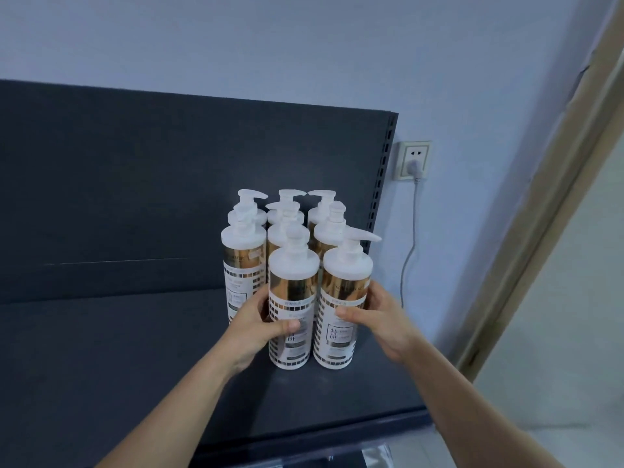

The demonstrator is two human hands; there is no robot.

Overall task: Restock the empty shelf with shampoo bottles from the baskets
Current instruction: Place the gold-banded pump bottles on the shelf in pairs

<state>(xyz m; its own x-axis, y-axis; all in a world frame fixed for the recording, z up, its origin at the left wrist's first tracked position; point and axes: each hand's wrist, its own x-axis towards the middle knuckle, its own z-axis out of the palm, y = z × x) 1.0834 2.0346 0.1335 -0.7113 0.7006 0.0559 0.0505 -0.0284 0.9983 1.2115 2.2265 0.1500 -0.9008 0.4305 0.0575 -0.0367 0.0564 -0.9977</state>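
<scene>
You have eight shampoo bottles [293, 298] on one shelf [135, 349], two hands [256, 327] there, and one wall socket [412, 160].

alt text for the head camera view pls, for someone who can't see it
Two bare hands each grip a white pump shampoo bottle with a gold label: the left hand on the left front bottle, the right hand on the right front bottle. Both bottles stand upright on a dark grey metal shelf, in front of more matching bottles.

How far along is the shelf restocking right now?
Done: six pump bottles stand in rows at the shelf's right end. In hand: left hand and right hand each grip a front bottle. Left: the shelf's bare left stretch.
</scene>
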